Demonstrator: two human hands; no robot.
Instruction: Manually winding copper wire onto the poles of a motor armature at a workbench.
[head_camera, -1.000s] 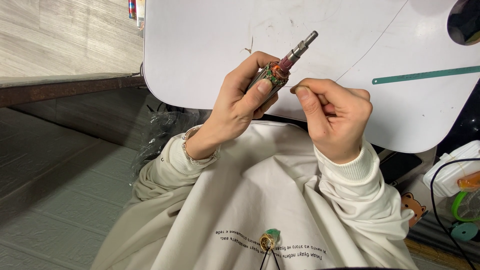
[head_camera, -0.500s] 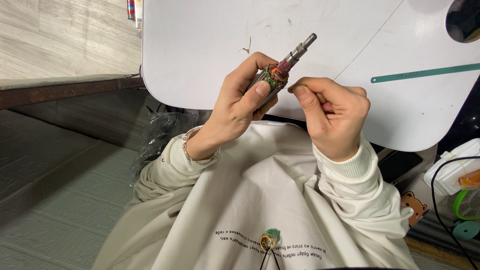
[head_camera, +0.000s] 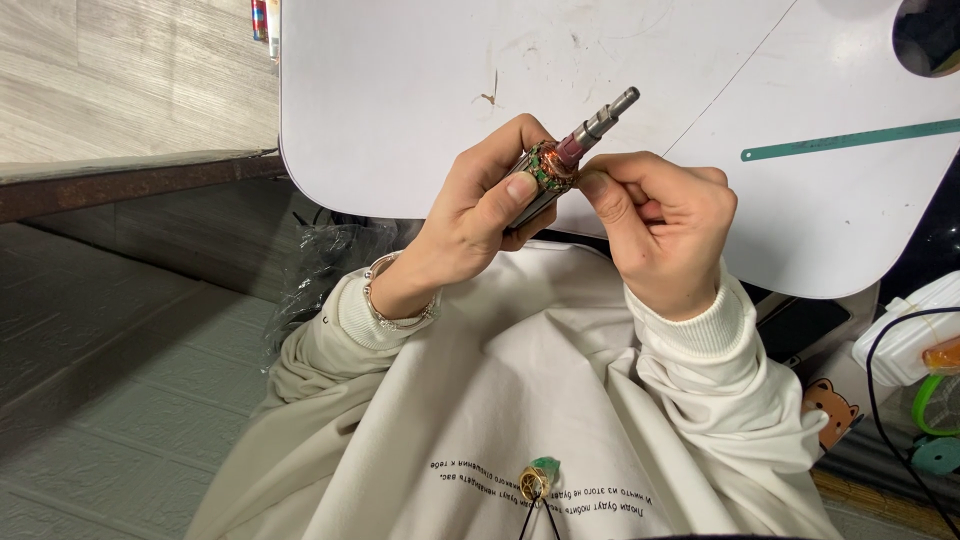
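Note:
My left hand (head_camera: 478, 215) grips a small motor armature (head_camera: 560, 165), with copper windings, green bits and a steel shaft pointing up and right. My right hand (head_camera: 660, 225) is closed just right of it, thumb and forefinger pinched at the winding end; whether they hold a wire is too small to tell. Both hands hover over the near edge of a white table (head_camera: 400, 90). A bracelet sits on my left wrist.
A thin green strip (head_camera: 850, 140) lies on the table at right. A crumpled black plastic bag (head_camera: 325, 265) sits under the table edge. White containers, a black cable (head_camera: 880, 380) and green items stand at far right. Grey floor panels lie left.
The hands and armature stay almost in place; my right fingers have closed in slightly against the winding end.

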